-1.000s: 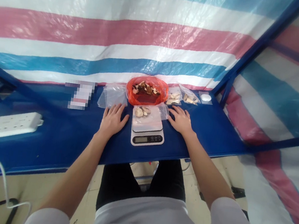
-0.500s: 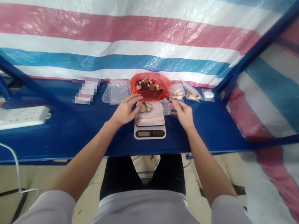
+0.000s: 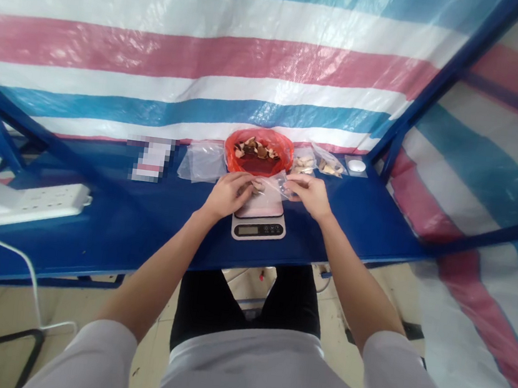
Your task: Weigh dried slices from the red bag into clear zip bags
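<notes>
Clock from the digital kitchen scale (image 3: 258,228), 12 = far table edge. Count: 2 hands, 1 scale, 5 bags, 1 power strip. One clear plastic bag (image 3: 275,185) sits just above the scale platform, long axis roughly left-right, running hand to hand; which way its mouth points, cannot tell. A few dried slices (image 3: 256,185) show at its left end. Left hand (image 3: 228,194) is curled over that end, fingers hiding the grip, pinch unconfirmed. Right hand (image 3: 310,196) has fingertips pinched on the bag's right end. At 12, a red plastic bag (image 3: 258,151) full of dried slices. At 1, two small filled bags (image 3: 303,160). At 2, a bag with a white disc (image 3: 355,165). At 10, a flat clear bag (image 3: 203,162). At 9, a white power strip (image 3: 26,204) on the blue table (image 3: 109,220).
</notes>
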The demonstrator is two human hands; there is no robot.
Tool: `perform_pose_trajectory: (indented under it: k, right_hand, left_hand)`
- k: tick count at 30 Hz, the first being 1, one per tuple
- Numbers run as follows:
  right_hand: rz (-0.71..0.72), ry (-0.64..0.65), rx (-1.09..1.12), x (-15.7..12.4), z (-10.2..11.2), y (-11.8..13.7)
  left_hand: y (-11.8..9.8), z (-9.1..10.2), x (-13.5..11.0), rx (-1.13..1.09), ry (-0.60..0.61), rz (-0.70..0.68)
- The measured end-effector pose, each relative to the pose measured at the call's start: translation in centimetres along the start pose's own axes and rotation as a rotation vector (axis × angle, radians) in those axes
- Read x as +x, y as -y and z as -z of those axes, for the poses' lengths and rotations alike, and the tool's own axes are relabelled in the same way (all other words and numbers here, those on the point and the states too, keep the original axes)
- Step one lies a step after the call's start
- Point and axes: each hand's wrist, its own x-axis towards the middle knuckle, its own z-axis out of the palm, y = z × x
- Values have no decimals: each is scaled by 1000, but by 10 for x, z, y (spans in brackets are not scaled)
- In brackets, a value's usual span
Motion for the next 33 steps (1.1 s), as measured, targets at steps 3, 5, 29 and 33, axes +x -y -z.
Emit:
perform_pose_trajectory:
  k: [3,5,29,33]
  right_hand:
    - [141,83,-68,6,0,14]
    - [241,128,-119,12,0,26]
    - [-43,142,202,52,-29,11]
    - [-8,153,251,65,-40,0]
  left_hand:
    - [-8,-1,14,-76,-22,21]
    - [-14,-1,27,-193,-66,78]
    - [-25,0,39,-1343,-261,720]
    - [-13,-4,41,-1271,-326,718]
